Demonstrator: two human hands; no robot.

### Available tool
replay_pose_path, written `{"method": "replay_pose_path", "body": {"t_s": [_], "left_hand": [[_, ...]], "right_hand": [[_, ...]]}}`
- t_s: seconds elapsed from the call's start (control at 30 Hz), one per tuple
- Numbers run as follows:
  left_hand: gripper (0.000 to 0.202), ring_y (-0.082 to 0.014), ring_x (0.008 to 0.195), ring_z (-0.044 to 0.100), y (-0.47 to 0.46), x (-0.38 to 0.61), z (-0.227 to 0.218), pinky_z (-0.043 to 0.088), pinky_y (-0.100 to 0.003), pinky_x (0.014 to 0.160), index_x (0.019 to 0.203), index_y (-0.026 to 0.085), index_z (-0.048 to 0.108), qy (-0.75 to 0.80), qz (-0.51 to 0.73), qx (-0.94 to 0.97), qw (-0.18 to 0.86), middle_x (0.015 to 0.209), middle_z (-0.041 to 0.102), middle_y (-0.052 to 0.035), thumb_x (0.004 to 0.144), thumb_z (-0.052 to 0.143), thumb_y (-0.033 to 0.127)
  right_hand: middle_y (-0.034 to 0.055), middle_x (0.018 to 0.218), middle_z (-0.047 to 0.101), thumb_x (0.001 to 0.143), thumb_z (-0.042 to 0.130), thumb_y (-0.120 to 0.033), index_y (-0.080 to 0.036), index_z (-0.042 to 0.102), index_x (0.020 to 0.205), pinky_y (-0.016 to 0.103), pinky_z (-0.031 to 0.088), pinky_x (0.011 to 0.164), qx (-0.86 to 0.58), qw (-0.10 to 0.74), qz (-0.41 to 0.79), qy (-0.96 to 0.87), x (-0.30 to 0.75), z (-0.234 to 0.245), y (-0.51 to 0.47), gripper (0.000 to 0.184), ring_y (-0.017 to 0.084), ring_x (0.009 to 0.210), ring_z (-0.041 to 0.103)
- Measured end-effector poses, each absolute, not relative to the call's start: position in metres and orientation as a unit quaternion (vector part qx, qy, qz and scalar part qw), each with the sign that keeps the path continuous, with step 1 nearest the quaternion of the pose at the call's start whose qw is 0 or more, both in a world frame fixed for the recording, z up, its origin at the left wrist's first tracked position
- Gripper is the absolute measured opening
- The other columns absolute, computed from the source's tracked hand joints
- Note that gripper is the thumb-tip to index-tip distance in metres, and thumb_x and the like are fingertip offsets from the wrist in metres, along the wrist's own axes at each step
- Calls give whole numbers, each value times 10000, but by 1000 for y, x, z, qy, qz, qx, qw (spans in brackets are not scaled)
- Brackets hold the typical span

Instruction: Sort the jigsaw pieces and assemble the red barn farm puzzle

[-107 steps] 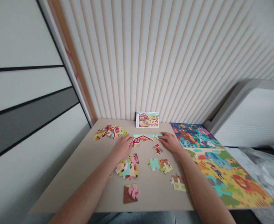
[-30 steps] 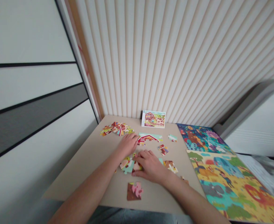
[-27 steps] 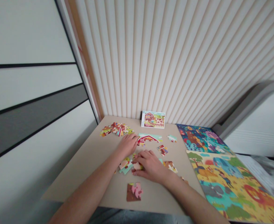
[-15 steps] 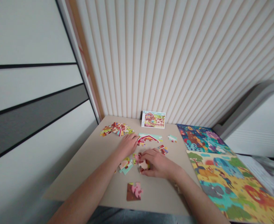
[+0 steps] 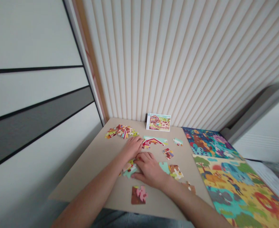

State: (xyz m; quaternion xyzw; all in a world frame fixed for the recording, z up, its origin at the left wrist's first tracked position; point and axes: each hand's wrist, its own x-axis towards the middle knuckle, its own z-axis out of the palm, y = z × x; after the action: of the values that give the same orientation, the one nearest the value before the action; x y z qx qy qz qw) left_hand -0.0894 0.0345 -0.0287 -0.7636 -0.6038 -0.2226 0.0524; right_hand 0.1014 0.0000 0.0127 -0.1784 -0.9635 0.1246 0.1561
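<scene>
My left hand (image 5: 133, 147) rests on the table at the left edge of the joined barn-roof puzzle strip (image 5: 153, 141). Its fingers are curled together and hide whatever is under them. Just below it, my right hand (image 5: 147, 167) reaches left with thumb and fingers curved around puzzle pieces (image 5: 129, 171) of pale green and yellow; the palm covers part of them. A small puzzle piece (image 5: 146, 147) lies under the strip. Nearer me lies a joined pig puzzle piece (image 5: 139, 195), brown and pink.
A heap of puzzle pieces (image 5: 122, 131) lies at the back left. The picture card (image 5: 158, 122) leans against the pleated wall. Loose pieces (image 5: 168, 154) lie right of my hands, others (image 5: 174, 172) beside my right wrist. Two finished puzzles (image 5: 236, 186) cover the right side.
My right hand has moved left, from the pink and brown pieces towards the pale green ones. Pieces beside my right wrist have come into view. My left hand has stayed nearly in place.
</scene>
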Motion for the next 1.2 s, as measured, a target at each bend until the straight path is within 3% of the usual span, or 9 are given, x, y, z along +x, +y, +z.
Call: {"method": "replay_pose_path", "body": {"t_s": [0.2, 0.37, 0.53, 0.6, 0.73, 0.83, 0.93, 1.07, 1.2], "left_hand": [[303, -238, 1170, 555, 32, -87, -27, 433, -418, 1058, 1241, 220, 636, -607, -223, -761, 54, 1231, 626, -88, 970, 505, 193], [310, -234, 1178, 558, 32, -86, -26, 427, -410, 1064, 1246, 224, 632, -608, -229, -758, 50, 1237, 630, -85, 979, 477, 194], [311, -236, 1181, 558, 33, -87, -27, 428, -410, 1060, 1234, 223, 637, -609, -226, -759, 46, 1234, 636, -89, 963, 491, 186], [311, -235, 1176, 560, 33, -88, -27, 431, -410, 1056, 1240, 221, 631, -605, -227, -762, 48, 1230, 634, -92, 964, 491, 186], [277, -233, 1165, 569, 31, -88, -24, 442, -414, 1041, 1223, 218, 628, -595, -227, -769, 53, 1211, 638, -92, 992, 474, 221], [269, -238, 1189, 567, 31, -86, -21, 429, -429, 1062, 1224, 215, 627, -589, -233, -772, 60, 1223, 648, -94, 1005, 473, 249], [313, -244, 1267, 540, 34, -82, -20, 395, -449, 1105, 1288, 225, 607, -575, -237, -781, 67, 1322, 626, -102, 1009, 468, 255], [322, -240, 1252, 565, 38, -81, -23, 405, -460, 1088, 1278, 228, 628, -563, -227, -792, 61, 1334, 637, -98, 1009, 450, 239], [312, -238, 1227, 578, 37, -82, -23, 403, -455, 1078, 1259, 223, 633, -566, -222, -791, 61, 1305, 656, -90, 1015, 441, 251]], "right_hand": [[69, 1051, 665, 854, 679, -626, -202, 652, 997, 426, 318, 1035, -158, 167, 164, -959, 106, 11, 9, 448, 247, 1090, 560], [20, 897, 696, 811, 769, -562, -209, 658, 985, 391, 386, 980, -151, 158, 234, -947, 116, 8, 19, 409, 205, 940, 638], [-19, 803, 691, 887, 705, -480, -215, 637, 1026, 284, 508, 677, -195, 127, 443, -866, 128, 3, 28, 307, 145, 645, 640], [-11, 836, 687, 923, 653, -453, -213, 643, 1037, 271, 510, 670, -209, 153, 472, -843, 133, 9, 34, 266, 143, 683, 640], [10, 897, 657, 927, 641, -406, -197, 647, 1013, 286, 499, 795, -235, 271, 429, -829, 150, 25, 56, 226, 155, 842, 606], [6, 865, 632, 936, 611, -414, -193, 623, 1029, 273, 494, 729, -279, 306, 422, -807, 168, 29, 83, 240, 149, 783, 587], [6, 818, 628, 954, 547, -422, -190, 626, 1070, 290, 504, 698, -332, 311, 376, -808, 187, 23, 112, 270, 158, 721, 590], [109, 1110, 676, 929, 514, -270, -188, 638, 1246, 384, 486, 942, -434, 319, 176, -824, 201, 9, 135, 350, 233, 1033, 631], [139, 1130, 667, 968, 525, -326, -224, 673, 1262, 373, 458, 951, -516, 235, 45, -822, 198, -3, 130, 345, 253, 1059, 625]]}}
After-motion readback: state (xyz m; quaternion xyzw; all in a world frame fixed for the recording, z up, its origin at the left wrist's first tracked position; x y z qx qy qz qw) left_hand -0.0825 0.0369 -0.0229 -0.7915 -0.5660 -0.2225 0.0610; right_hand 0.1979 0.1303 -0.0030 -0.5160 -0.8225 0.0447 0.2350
